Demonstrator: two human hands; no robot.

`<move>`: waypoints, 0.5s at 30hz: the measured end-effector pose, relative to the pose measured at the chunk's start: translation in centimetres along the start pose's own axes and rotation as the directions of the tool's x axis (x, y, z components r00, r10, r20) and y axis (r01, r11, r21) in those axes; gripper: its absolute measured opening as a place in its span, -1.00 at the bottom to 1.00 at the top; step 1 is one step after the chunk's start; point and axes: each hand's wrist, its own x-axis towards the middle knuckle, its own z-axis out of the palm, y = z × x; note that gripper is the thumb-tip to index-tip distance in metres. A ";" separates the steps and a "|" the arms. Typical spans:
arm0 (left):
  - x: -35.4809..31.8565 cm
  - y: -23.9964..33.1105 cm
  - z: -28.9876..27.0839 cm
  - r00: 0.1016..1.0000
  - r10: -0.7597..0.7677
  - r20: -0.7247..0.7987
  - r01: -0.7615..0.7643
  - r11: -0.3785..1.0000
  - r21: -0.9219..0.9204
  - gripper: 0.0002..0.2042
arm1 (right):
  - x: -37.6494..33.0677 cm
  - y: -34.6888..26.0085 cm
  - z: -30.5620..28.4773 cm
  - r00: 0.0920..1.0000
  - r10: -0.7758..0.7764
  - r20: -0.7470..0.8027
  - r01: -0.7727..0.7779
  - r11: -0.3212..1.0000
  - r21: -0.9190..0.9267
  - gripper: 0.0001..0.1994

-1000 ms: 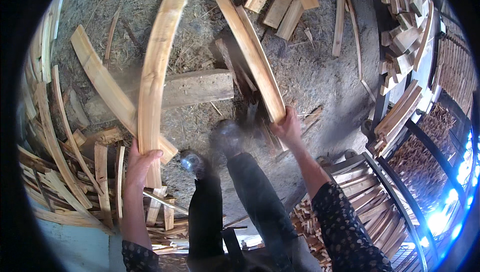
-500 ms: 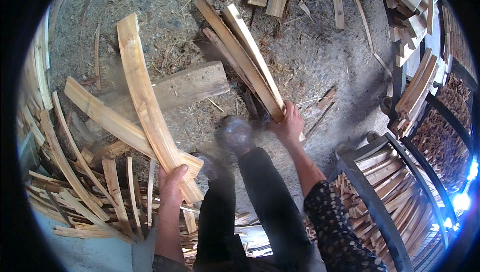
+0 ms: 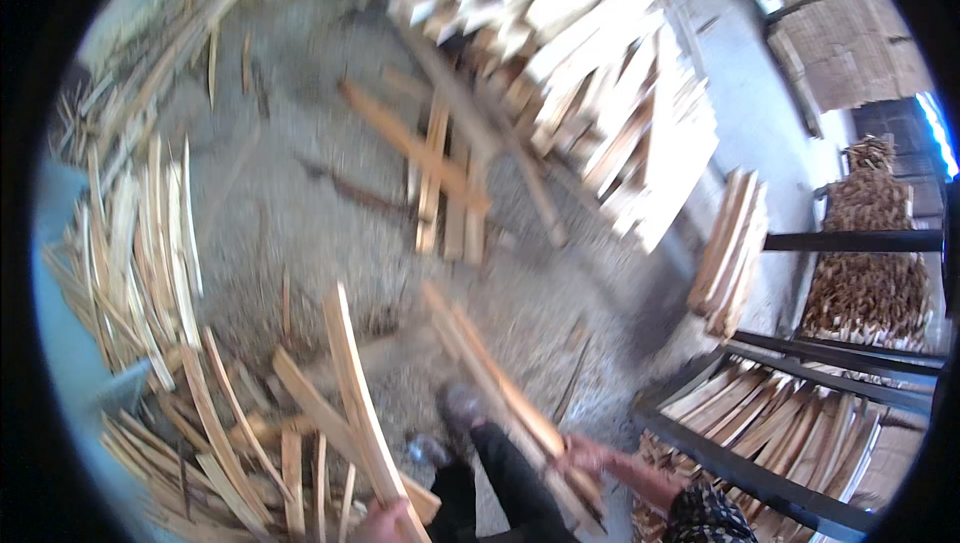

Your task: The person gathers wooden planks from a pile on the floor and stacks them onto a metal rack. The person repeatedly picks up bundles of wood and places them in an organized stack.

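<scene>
At the lower edge my left hand (image 3: 384, 523) is closed round two pale wooden slats that cross each other. One wooden slat (image 3: 357, 398) points up and away; the other lies across behind it, slanting to the left. My right hand (image 3: 584, 456) grips a small bunch of wooden slats (image 3: 500, 373) near their lower end, and they slant away to the upper left. Motion smears these slats, so how many there are is hard to tell. Both bunches are held above the floor, in front of my legs.
A large pile of split wood (image 3: 600, 73) rises at the far side. Several loose boards (image 3: 430, 178) lie on the dusty floor before it. Curved strips (image 3: 150, 253) lean along the left. On the right, a dark metal frame (image 3: 750, 468) holds stacked slats, beside a bundle (image 3: 728, 253).
The view has swung upward, bringing the far woodpile and more floor into sight. My hands and the slats now sit lower in the picture, still held the same way.
</scene>
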 end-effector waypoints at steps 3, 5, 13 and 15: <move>-2.8 -1.6 3.0 0.997 0.004 0.077 -0.002 0.999 -0.033 -0.60 | -8.4 2.5 2.4 0.985 0.055 -0.166 -0.057 0.998 -0.003 -0.35; -8.6 -0.6 5.9 0.976 0.032 0.216 -0.033 0.999 0.004 -0.59 | -10.3 -0.3 2.7 0.994 0.000 -0.109 0.021 0.982 0.190 -0.39; -16.9 4.4 12.4 0.923 0.257 0.287 -0.284 0.957 0.059 -0.60 | -27.2 -32.4 -12.7 0.348 -0.668 -0.658 0.433 0.737 -0.519 -0.58; -17.0 4.4 13.6 0.908 0.241 0.342 -0.291 0.951 0.104 -0.60 | -31.6 -37.1 -21.0 -0.105 -0.730 -0.676 0.342 0.612 -0.714 -0.57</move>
